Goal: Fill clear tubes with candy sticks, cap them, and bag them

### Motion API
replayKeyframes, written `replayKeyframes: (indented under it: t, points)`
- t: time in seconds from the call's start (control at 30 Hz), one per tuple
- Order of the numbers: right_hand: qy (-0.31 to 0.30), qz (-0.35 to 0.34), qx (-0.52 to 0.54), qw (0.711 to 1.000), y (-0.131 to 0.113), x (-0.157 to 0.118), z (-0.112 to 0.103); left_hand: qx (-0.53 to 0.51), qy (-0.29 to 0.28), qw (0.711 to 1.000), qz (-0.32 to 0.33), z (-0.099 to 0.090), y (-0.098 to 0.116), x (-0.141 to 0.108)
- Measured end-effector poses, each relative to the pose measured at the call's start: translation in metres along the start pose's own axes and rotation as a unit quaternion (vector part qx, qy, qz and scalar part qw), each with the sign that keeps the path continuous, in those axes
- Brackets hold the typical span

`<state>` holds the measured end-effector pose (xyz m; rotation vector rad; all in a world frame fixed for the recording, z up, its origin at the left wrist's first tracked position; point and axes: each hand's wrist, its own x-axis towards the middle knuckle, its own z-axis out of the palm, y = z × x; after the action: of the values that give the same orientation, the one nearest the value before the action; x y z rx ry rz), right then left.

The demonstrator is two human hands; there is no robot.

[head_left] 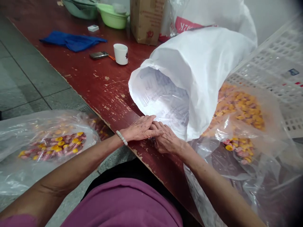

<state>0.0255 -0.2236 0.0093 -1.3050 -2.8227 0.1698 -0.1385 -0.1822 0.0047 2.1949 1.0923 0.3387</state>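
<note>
At the table edge, my left hand (142, 127), with a beaded bracelet (121, 137) at its wrist, reaches over my right hand (167, 138). Its fingers are stretched out and touch the fingers of the right. My right hand is curled; a small shiny bit shows under it, too hidden to name. Just beyond both hands gapes the mouth of a white sack (203, 66) lying on its side. Inside the sack are many clear tubes (163, 91).
Clear bags of yellow-capped tubes lie at left (59, 145) and right (246, 110). A white basket (279, 72) leans at right. On the red table (104, 88) are a white cup (121, 54), phone (98, 55), blue cloth (73, 41), carton (146, 20) and green basin (113, 17).
</note>
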Motion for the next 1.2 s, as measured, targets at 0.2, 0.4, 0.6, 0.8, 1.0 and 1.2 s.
replayKeyframes:
  t: [0.2,0.4,0.6,0.8,1.0,1.2]
  points:
    - [0.071,-0.001,0.072,0.995,0.016,-0.011,-0.001,0.025,0.049,0.998,0.007,0.01,-0.001,-0.003]
    - [0.193,0.068,0.079,0.976,0.018,-0.046,0.014,0.122,0.067,0.99,0.023,0.014,-0.003,-0.005]
    - [0.247,0.148,0.051,0.956,0.001,-0.075,0.028,0.133,0.055,0.988,0.062,0.008,-0.007,0.0]
    - [0.226,0.116,0.04,0.966,-0.014,-0.078,0.033,0.146,0.067,0.984,0.08,0.009,-0.005,-0.004]
    - [0.177,0.088,0.034,0.98,-0.03,-0.071,0.04,0.145,0.074,0.985,0.059,0.011,-0.002,-0.011]
    - [0.1,0.098,0.051,0.989,-0.035,-0.068,0.028,0.083,0.038,0.996,0.017,-0.003,-0.005,-0.008]
